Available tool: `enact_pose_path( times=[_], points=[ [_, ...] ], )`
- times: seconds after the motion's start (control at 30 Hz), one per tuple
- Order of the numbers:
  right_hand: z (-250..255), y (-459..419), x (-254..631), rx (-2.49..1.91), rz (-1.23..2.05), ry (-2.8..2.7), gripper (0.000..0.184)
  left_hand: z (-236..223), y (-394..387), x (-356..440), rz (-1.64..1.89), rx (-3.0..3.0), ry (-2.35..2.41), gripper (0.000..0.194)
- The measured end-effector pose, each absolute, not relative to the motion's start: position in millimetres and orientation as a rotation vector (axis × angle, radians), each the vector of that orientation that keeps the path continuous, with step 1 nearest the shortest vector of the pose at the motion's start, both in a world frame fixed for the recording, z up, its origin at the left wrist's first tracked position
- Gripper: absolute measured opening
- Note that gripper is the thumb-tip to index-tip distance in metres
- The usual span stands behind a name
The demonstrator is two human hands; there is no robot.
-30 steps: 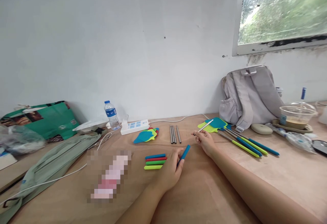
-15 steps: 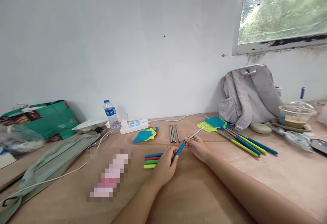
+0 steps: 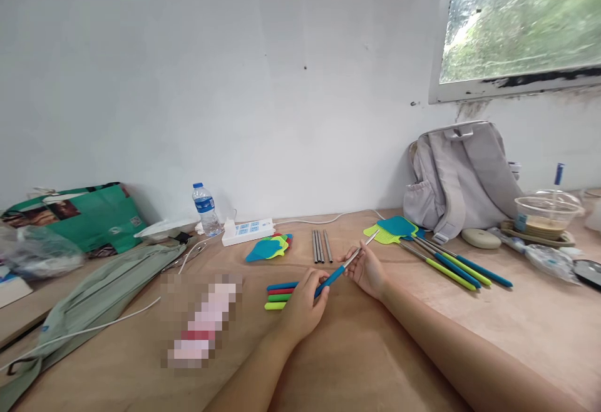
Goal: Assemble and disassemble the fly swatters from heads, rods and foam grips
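Observation:
My left hand is wrapped round the blue handle of a fly swatter rod. The thin metal rod slants up and right out of this handle. My right hand is beside the rod with palm turned up and fingers loosely apart; the rod crosses in front of the fingers. Blue, red, green and yellow-green handles lie beside my left hand, their right ends hidden by it. Beyond the hands lie several loose metal rods and a pile of swatter heads in blue, yellow-green and red.
Several assembled fly swatters lie at the right, before a grey backpack. A plastic cup stands farther right. Leftward are a power strip, a water bottle, a grey-green strap-like cloth and a green bag.
My right hand has loosened from its pinch at the handle's end and turned palm up. The blue handle and rod now tilt lower. My left hand keeps its hold.

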State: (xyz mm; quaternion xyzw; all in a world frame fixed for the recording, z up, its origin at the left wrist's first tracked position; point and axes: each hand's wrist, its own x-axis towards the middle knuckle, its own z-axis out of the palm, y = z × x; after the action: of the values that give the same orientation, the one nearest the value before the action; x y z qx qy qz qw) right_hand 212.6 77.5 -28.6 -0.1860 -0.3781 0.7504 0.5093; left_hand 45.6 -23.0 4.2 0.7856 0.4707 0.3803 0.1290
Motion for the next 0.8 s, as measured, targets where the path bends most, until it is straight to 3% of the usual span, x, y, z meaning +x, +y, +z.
enact_pose_path(
  times=[0.17, 0.37, 0.8],
  points=[
    [-30.7, 81.2, 214.4, -0.547, 1.687, -0.993, 0.051, 4.9, -22.5, 45.5, 1.120, 2.298, 1.347, 0.015],
    [-34.4, 71.6, 201.1, -0.580, 1.681, -1.111, 0.041, 4.7, -22.9, 47.6, 1.109, 2.303, 1.364, 0.014],
    [-33.9, 43.7, 176.5, -0.657, 1.805, -1.289, 0.050, 0.2, -31.0, 47.5, 1.072, 2.334, 1.392, 0.015]
  ],
)
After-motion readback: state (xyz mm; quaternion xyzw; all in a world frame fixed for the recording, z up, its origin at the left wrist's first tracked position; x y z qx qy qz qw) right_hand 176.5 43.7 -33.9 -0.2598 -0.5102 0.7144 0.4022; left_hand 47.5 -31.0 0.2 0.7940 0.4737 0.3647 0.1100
